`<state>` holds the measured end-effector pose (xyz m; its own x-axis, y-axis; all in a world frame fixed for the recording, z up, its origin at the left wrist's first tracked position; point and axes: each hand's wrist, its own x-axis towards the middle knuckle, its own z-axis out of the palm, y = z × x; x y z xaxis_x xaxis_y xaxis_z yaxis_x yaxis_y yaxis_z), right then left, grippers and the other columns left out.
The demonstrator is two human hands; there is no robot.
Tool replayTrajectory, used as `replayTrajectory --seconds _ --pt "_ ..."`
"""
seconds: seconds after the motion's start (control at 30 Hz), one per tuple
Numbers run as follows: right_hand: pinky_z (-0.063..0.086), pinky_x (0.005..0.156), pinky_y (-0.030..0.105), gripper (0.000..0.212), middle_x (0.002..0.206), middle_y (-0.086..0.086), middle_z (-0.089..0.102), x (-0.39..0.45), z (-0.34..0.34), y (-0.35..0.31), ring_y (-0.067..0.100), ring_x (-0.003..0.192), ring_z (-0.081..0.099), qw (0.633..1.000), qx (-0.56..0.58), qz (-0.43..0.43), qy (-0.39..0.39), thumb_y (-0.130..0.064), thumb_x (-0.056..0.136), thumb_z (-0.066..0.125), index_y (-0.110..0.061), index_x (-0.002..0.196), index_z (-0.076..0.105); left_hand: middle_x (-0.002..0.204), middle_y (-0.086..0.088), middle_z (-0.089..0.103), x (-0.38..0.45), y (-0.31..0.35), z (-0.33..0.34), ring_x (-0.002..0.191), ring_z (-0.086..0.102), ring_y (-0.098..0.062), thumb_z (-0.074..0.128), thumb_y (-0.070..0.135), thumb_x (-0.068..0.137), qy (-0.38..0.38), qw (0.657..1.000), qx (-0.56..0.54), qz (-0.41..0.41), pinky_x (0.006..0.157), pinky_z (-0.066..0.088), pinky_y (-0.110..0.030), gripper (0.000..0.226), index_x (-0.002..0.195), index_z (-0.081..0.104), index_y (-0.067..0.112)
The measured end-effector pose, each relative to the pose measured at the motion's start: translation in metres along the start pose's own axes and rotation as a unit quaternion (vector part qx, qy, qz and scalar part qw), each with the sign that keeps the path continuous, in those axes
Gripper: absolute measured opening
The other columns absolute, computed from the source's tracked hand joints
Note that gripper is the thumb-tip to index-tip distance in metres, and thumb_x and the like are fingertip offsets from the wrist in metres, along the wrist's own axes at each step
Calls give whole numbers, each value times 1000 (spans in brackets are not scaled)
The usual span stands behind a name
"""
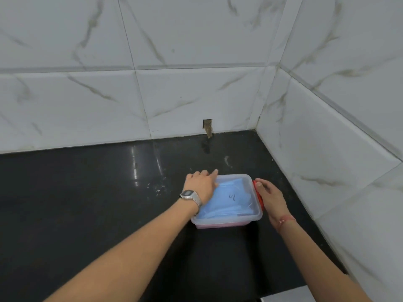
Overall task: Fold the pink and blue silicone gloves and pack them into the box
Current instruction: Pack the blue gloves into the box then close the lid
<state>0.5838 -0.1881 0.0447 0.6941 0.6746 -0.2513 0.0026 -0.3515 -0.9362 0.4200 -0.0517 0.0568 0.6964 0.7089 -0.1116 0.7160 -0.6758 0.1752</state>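
The box (226, 200), lower centre on the desk (87, 192), runs lengthwise up-frame; the left hand (201, 184) presses flat-fingered on its lid, and the right hand (269, 198) curls round the red clasp (259, 197) (blue glove (224, 199) visible inside).

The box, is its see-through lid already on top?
Yes, the clear lid sits over the box, the blue glove shows through it, and the left hand rests on it.

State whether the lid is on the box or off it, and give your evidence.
On. The clear lid covers the box, with blue glove showing through it. Whether the red clip under the right hand is latched, cannot tell.
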Motion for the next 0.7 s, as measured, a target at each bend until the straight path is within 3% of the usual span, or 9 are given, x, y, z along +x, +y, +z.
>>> replayTrajectory --seconds 0.1,0.17,0.33,0.37,0.47,0.5,0.57,0.7 --pt "52 72 20 32 113 -7 64 -8 6 11 6 98 62 999 44 4 23 -38 97 50 -25 126 57 116 -9 63 1 -24 -9 104 61 -32 39 35 99 -24 995 -41 -89 83 46 -37 35 117 64 18" --pt "47 71 18 33 115 -7 62 -14 9 21 3 98 59 995 86 21 54 -39 98 48 -27 128 55 104 -8 68 -4 -32 -10 91 65 -30 40 39 97 -43 983 -94 -148 74 48 -34 38 100 68 15" --pt "44 93 35 36 129 1 56 -35 14 39 17 112 54 969 191 104 114 -34 100 44 -23 134 50 111 -11 63 -17 -32 -5 96 64 -32 39 45 97 -73 946 -220 -225 78 53 -37 38 109 58 14" --pt "43 96 37 36 132 3 54 -39 16 42 19 114 53 962 217 121 114 -32 101 43 -21 135 49 114 -13 61 -19 -27 -2 96 65 -32 41 44 97 -93 917 -305 -240 76 57 -38 36 110 55 13" --pt "45 96 40 34 131 5 56 -53 22 47 22 114 55 938 292 167 81 -32 100 45 -21 132 50 123 -12 54 -26 0 10 97 66 -27 52 36 97 -142 732 -599 -291 64 62 -38 26 106 49 12" --pt "47 91 40 32 127 3 59 -57 23 47 21 111 57 931 312 176 63 -34 99 47 -24 129 52 124 -11 53 -27 10 14 97 66 -26 53 34 96 -151 696 -637 -295 60 62 -36 25 108 48 12" --pt "50 82 37 30 120 1 61 -59 23 45 20 105 59 916 353 186 50 -38 97 51 -27 125 55 123 -10 51 -24 27 21 95 66 -25 53 33 97 -147 673 -663 -292 56 62 -32 23 107 46 13" --pt "54 75 34 27 113 4 65 -55 9 41 23 106 62 898 387 197 67 -35 93 59 -24 118 62 120 -9 51 -18 40 24 90 64 -22 54 33 96 -122 684 -660 -287 49 59 -26 18 98 46 17"
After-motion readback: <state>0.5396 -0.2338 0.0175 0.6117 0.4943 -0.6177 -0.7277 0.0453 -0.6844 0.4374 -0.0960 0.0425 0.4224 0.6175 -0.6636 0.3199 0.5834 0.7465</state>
